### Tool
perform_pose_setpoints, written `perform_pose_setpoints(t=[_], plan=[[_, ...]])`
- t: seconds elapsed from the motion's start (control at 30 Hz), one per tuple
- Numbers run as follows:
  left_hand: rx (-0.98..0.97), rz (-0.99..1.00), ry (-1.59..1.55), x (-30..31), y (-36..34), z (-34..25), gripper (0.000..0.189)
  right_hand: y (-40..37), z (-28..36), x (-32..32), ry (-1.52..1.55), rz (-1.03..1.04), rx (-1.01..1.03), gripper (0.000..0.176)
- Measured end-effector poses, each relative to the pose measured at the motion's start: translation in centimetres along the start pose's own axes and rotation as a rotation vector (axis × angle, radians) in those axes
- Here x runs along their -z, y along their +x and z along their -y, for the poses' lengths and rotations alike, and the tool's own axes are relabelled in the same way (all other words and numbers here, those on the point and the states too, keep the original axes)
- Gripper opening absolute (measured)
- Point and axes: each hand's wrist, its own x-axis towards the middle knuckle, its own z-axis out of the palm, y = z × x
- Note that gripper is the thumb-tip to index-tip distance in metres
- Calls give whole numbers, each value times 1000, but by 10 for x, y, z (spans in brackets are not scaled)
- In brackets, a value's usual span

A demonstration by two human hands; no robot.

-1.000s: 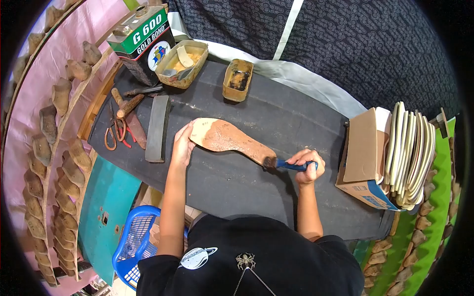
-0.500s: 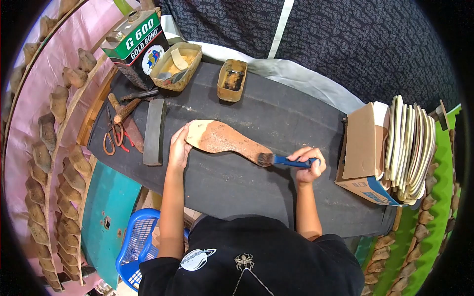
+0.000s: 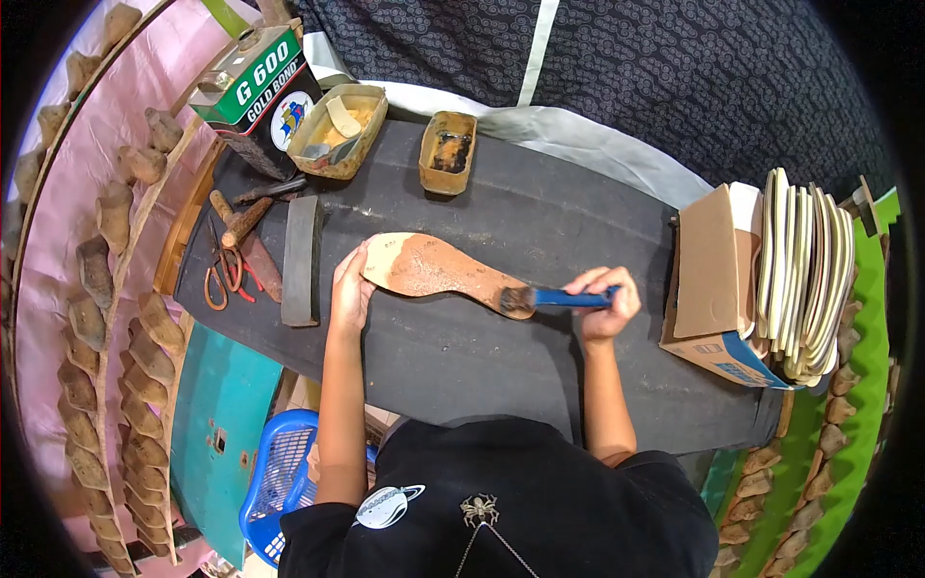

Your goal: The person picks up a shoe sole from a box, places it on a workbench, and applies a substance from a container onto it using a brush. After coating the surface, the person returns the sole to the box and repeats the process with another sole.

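Observation:
My left hand [image 3: 353, 285] grips the pale, uncoated end of a shoe insole [image 3: 434, 265], its fingers closed on the edge. Most of the insole's upper face carries a wet-looking brown coat. In my right hand [image 3: 607, 301] is a blue-handled brush [image 3: 568, 297], held in closed fingers. Its dark bristles touch the narrow right end of the insole. Beyond the insole stands a small tray [image 3: 430, 178] stained inside with dark and orange residue.
Left on the table [image 3: 405, 356] lie a grey block [image 3: 302, 260], a hammer [image 3: 247, 223] and scissors [image 3: 229, 265]. Behind them stand a G 600 can [image 3: 255, 101] and a tub [image 3: 361, 159]. A cardboard box [image 3: 703, 260] of stacked insoles [image 3: 795, 279] occupies the right side. Shoe lasts [image 3: 114, 214] line side racks.
The brush, in my right hand, has moved slightly up, its handle now more level. Its bristles stay at the insole's right end. My left hand keeps its hold.

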Motion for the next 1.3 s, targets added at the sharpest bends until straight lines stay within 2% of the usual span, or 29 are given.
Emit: perform_pose_setpoints(t=[0.1,0.2,0.23,0.37,0.5,0.57,0.73,0.83,0.9,0.97,1.0,1.1,1.23,1.3], plan=[[-2,4,1,1,1,2,34,-3,-7,-10,-93,81,-41,36],[4,-8,-7,0,0,-1,34,1,-7,4,-80,46,-90,38],[9,-7,-6,-1,-1,-1,34,5,-12,7,-48,12,4,37],[16,2,-5,0,0,0,34,9,-7,21,-110,-42,17,38],[7,-7,0,1,1,1,34,6,-7,16,15,-85,99,37],[6,-8,9,0,1,1,34,4,-3,8,-56,-43,-76,37],[-3,-5,-11,0,0,1,34,8,-10,17,-95,-30,-97,36],[-8,5,-6,0,0,1,34,13,-14,25,-94,-102,28,36],[-4,-5,-6,1,1,2,34,12,-13,25,-131,-113,41,36],[2,-14,-5,0,1,0,34,10,-15,25,-35,-156,59,37],[5,-17,1,-1,0,0,34,10,-12,25,-35,-145,-17,37],[2,-16,7,0,1,1,34,14,-14,19,-28,-177,-32,35],[5,-12,3,3,3,4,33,20,-26,32,-7,-136,10,35],[-11,-31,6,2,1,3,33,27,-28,28,20,-199,14,36]])
